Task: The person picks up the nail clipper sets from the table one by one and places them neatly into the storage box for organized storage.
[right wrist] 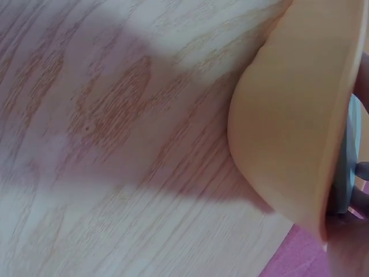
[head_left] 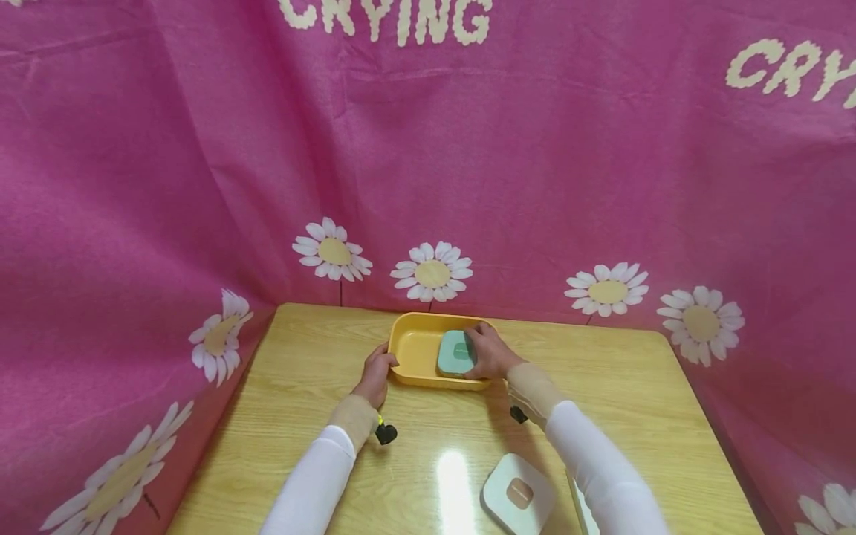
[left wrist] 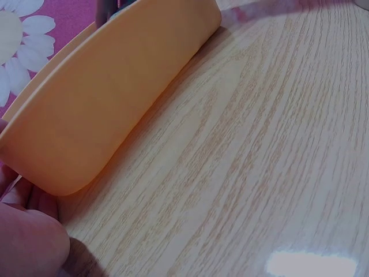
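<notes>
A yellow plastic basin (head_left: 416, 355) stands near the table's back edge. At its left end is my left hand (head_left: 376, 374), fingers and thumb gripping the wall and rim; the left wrist view shows the thumb and fingers close to the basin's corner (left wrist: 86, 133). My right hand (head_left: 491, 352) reaches over the right end and holds a light green square box (head_left: 455, 354) with rounded corners and a darker green label. The box is inside the basin, toward the right. In the right wrist view, fingers grip the green box (right wrist: 346, 167) behind the basin's rim; part of it is hidden.
A white rounded-square box (head_left: 501, 494) with a brown label lies near the table's front. Beside it, another pale flat object (head_left: 583, 509) is mostly covered by the right sleeve. Pink cloth (head_left: 508, 186) with daisies hangs around the wooden table (head_left: 602, 371).
</notes>
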Demonstrator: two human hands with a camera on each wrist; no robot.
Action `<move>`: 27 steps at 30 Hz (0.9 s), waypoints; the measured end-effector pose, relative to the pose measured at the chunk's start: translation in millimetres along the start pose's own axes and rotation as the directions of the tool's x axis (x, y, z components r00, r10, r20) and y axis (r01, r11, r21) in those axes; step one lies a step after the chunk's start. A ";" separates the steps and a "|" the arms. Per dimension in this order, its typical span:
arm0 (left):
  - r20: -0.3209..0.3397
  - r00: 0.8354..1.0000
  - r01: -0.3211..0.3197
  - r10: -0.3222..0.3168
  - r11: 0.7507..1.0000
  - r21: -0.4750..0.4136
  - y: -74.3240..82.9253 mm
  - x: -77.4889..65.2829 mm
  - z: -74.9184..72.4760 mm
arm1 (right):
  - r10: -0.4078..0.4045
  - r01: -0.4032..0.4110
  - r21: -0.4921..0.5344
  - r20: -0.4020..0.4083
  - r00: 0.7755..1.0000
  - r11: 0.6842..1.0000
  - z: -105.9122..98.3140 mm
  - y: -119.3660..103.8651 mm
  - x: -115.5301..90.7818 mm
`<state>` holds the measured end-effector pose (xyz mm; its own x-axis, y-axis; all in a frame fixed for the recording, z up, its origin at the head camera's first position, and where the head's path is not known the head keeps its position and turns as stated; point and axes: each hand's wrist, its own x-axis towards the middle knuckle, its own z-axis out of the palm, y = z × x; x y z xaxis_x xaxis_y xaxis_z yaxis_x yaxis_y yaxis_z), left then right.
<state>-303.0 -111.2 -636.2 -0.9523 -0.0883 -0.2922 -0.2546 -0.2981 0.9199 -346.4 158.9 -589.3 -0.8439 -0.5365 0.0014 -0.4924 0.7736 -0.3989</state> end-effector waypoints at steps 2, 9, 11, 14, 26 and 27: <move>0.002 1.000 -0.001 0.001 1.000 0.007 0.9 -1.1 0.8 | -0.021 0.021 -0.031 -0.013 1.000 0.999 2.4 0.8 0.4; 0.005 1.000 -0.005 0.005 1.000 0.008 0.9 -4.0 0.6 | -0.049 0.048 -0.084 -0.018 0.999 0.995 8.2 1.4 1.6; 0.006 1.000 -0.001 0.001 1.000 -0.002 -1.0 -3.8 -0.3 | -0.047 0.046 -0.093 -0.002 0.999 0.995 9.0 0.9 1.6; 0.007 1.000 -0.006 0.006 1.000 -0.013 -3.1 -4.6 -0.9 | -0.032 0.034 -0.094 0.019 0.999 0.995 9.5 -0.9 1.5; 0.035 0.999 -0.010 0.010 1.000 -0.017 2.2 -12.1 1.1 | 0.132 -0.110 -0.139 0.165 0.977 0.984 10.2 -7.7 10.4; 0.035 0.999 -0.008 0.009 1.000 -0.014 2.4 -11.8 0.9 | 0.135 -0.112 -0.141 0.171 0.976 0.984 9.5 -9.0 10.2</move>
<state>-292.6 -110.0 -630.3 -0.9597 -0.0579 -0.2749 -0.2443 -0.3108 0.9185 -348.6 143.3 -594.4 -0.8539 -0.4767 -0.2090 -0.4203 0.8683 -0.2633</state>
